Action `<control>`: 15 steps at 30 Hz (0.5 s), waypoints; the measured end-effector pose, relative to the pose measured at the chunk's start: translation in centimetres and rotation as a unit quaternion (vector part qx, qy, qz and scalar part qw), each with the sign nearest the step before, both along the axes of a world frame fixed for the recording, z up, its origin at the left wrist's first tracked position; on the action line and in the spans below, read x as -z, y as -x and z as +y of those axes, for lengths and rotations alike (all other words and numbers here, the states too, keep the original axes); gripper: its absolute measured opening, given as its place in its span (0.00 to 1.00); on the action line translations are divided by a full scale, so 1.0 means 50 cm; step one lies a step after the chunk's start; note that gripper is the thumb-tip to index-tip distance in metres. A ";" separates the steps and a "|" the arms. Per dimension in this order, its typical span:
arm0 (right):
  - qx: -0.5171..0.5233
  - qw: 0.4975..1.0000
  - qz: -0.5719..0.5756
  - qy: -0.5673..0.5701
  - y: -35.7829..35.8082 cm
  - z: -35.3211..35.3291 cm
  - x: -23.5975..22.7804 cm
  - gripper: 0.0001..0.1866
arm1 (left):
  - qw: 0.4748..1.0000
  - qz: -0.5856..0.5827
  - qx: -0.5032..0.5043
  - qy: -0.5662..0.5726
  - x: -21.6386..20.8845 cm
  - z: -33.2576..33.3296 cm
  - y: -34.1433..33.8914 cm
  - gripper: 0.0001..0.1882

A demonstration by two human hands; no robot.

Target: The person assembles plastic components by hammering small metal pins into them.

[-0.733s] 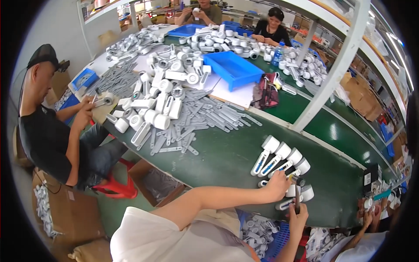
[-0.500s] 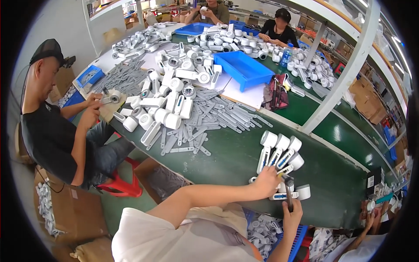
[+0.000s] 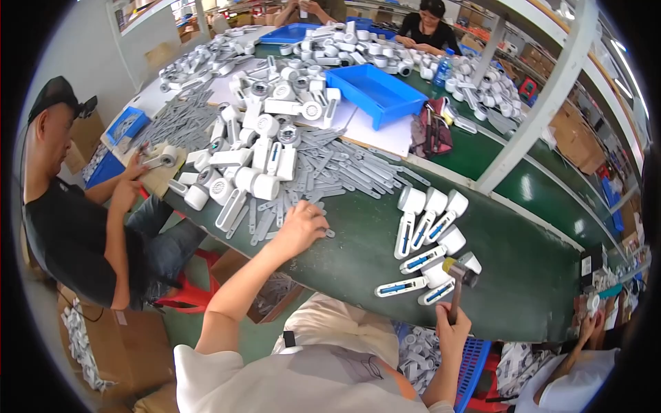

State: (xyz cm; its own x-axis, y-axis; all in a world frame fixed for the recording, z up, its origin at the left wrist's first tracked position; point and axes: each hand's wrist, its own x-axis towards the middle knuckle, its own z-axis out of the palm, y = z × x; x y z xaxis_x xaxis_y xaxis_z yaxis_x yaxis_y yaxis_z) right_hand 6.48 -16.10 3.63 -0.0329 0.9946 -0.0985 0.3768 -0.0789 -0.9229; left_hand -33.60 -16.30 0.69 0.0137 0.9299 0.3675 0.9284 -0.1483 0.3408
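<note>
The pale short-sleeved shirt (image 3: 275, 382) is worn with beige trousers (image 3: 341, 323).

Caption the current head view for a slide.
Left hand at the grey strips, right hand holding a hammer beside white housings on a green table.

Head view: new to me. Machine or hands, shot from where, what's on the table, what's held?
No machine: the camera wearer works bare-handed. The left of two head-worn fisheye cameras looks down, so edges bend. On the dark green tabletop lie flat grey strips, heaped white round-headed units with handles, and a separate group with blue-lined handles. The right hand has its grip around a dark hammer with a yellow end. The left hand touches the strips; whether it holds one is unclear.
</note>
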 end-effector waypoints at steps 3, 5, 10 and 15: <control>0.004 0.999 0.007 -0.030 0.010 0.009 0.018 0.06 | 0.998 0.036 0.016 -0.054 -0.005 0.014 -0.008 0.08; -0.008 0.999 0.030 -0.042 0.017 0.007 0.009 0.06 | 0.992 0.052 0.033 -0.108 0.005 0.036 -0.039 0.06; -0.011 0.998 0.060 -0.033 0.023 -0.011 0.006 0.07 | 0.974 -0.224 -0.033 -0.003 -0.028 0.108 -0.203 0.09; -0.009 0.997 0.070 -0.033 0.018 -0.021 0.013 0.06 | 0.979 -0.193 -0.055 0.039 -0.014 0.178 -0.303 0.30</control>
